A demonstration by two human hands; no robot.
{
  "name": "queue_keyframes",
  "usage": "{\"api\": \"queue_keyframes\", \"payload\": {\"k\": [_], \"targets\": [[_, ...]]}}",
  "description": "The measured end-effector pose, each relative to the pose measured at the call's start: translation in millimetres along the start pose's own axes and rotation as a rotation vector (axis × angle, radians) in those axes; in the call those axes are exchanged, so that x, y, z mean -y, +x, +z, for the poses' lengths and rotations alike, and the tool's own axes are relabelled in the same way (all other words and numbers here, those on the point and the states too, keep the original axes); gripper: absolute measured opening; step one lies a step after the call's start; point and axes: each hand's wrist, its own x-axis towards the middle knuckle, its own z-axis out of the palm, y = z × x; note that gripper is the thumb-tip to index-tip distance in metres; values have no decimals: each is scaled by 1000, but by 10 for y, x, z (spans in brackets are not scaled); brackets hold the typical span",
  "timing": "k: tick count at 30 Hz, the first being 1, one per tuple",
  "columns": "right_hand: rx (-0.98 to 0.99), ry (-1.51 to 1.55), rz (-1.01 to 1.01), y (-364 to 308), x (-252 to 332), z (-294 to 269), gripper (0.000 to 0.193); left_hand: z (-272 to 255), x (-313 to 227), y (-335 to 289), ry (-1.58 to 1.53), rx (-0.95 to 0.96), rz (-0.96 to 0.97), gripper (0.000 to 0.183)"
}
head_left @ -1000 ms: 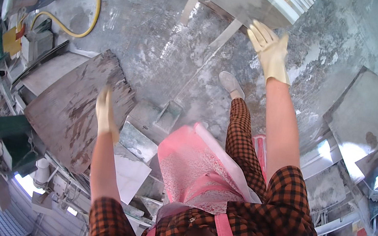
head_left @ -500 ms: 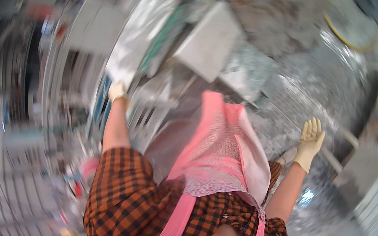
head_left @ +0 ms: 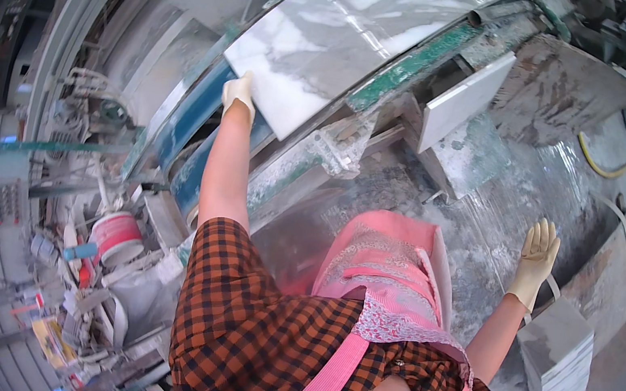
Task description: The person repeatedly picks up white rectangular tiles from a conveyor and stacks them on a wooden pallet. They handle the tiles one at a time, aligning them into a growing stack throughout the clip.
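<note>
While the gloved left hand (head_left: 238, 94) curled against its near edge, grip unclear, a marble-patterned slab (head_left: 345, 41) stretched lengthwise ahead and rightward from that nearer hand; well apart rightward, the gloved right hand (head_left: 536, 259) hung empty, fingers extended.

Pale cream, rubbery gloves (head_left: 533, 271) cover the fingers (head_left: 541, 237) and end in plain cuffs. Well behind the fingers, loose orange-and-black checked fabric sleeves (head_left: 230, 305) stop around the elbows, part of a matching checked shirt (head_left: 310, 318). Between the two sets of fingers hangs a pink, speckle-patterned apron (head_left: 383, 243) with ribbed pink straps (head_left: 324, 382).
</note>
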Motion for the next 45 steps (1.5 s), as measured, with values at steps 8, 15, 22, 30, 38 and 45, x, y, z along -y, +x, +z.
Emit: {"api": "queue_keyframes", "payload": {"k": [8, 15, 22, 30, 38, 45], "targets": [[-77, 76, -53, -76, 348, -143, 57, -59, -113, 40, -799, 335, -118, 55], [-80, 44, -53, 108, 532, -163, 54, -564, -1481, 252, -646, 476, -83, 55], [110, 60, -14, 259, 444, -327, 56, -772, -2263, -74, 218, 145, 204, 47], [210, 284, 12, 564, 630, -547, 48, -178, -3541, -2353, 61, 241, 699, 34], [99, 529, 197, 608, 1119, -1626, 51, 1001, -3751, -5714, 716, 622, 1496, 30], [-221, 708, 205, 413, 1228, -3685, 68, 2910, -2675, -8113, 879, 1637, 2258, 74]]}}
